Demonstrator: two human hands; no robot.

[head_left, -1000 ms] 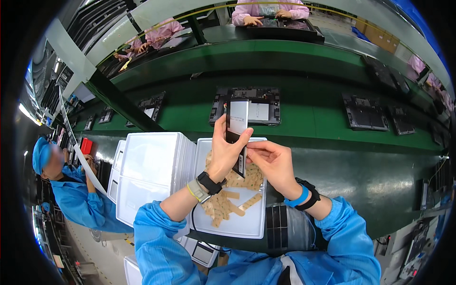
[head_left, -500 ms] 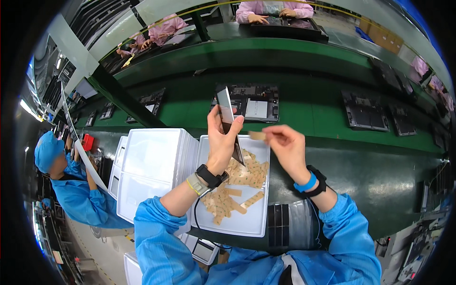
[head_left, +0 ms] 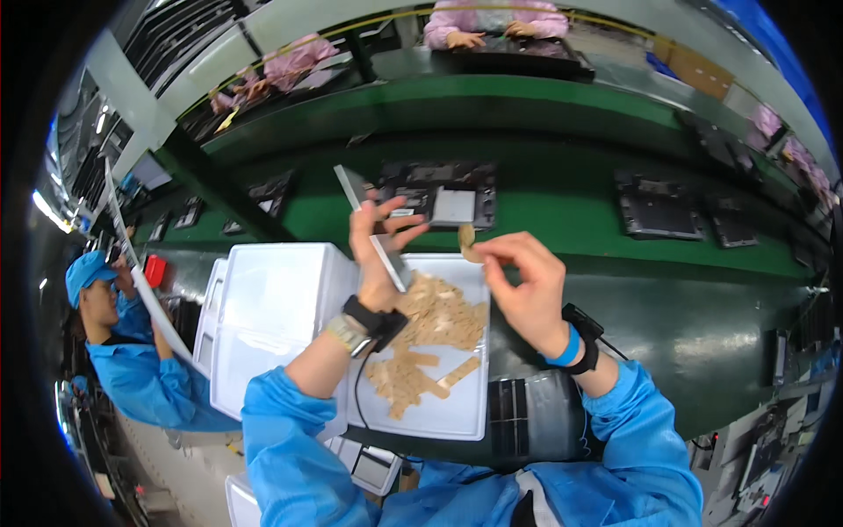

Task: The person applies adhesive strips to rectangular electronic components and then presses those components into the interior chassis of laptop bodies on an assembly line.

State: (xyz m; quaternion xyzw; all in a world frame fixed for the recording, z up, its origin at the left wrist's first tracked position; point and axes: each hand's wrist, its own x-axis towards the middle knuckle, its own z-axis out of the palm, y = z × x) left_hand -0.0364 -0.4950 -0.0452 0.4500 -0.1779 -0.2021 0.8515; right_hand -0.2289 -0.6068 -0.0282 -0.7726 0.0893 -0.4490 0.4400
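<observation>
My left hand (head_left: 376, 250) is raised over a white tray (head_left: 459, 413) and holds a thin grey strip (head_left: 363, 211) that slants up and to the left. My right hand (head_left: 525, 285) pinches a small tan piece (head_left: 467, 242) between thumb and forefinger, just right of the strip. Both wrists wear dark bands. The tray holds several loose tan pieces (head_left: 428, 338). Beyond my hands, a dark flat panel with a pale square part (head_left: 453, 207) lies on the green belt (head_left: 562, 220).
A white lidded box (head_left: 272, 307) stands left of the tray. More dark panels (head_left: 657, 206) lie along the belt. A person in blue (head_left: 123, 351) works at my left holding a long pale strip. People in pink sit across the line at the far side.
My hands have drawn apart. The left hand lifted and tilted the grey strip toward the left, while the right hand pulled the small tan piece away to the right.
</observation>
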